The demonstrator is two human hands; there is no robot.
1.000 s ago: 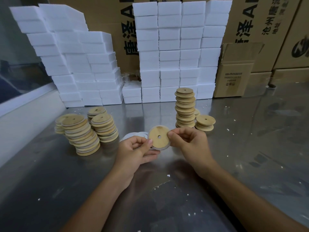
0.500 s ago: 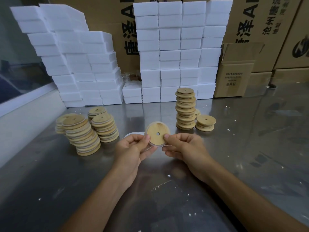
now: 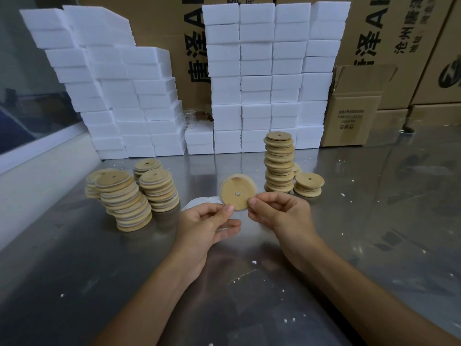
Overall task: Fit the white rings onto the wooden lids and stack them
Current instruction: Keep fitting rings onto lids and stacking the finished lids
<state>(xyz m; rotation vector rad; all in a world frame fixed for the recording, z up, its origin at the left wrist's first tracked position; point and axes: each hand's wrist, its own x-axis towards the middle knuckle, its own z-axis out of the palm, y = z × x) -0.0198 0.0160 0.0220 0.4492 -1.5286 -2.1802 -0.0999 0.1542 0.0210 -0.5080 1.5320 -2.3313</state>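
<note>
Nearest me, my left hand (image 3: 204,221) and right hand (image 3: 279,211) both pinch one wooden lid (image 3: 238,192) above the middle of the worktop (image 3: 99,283), each grip clamped on its lower edge. It's round, pale, tilted up, a small hole at centre, a white ring (image 3: 225,179) showing round its rim. Loose white rings (image 3: 199,203) lie just behind my left hand. Farther back I count four lid stacks left (image 3: 129,196), three right (image 3: 278,162). White foam blocks (image 3: 269,78) line the far edge.
</note>
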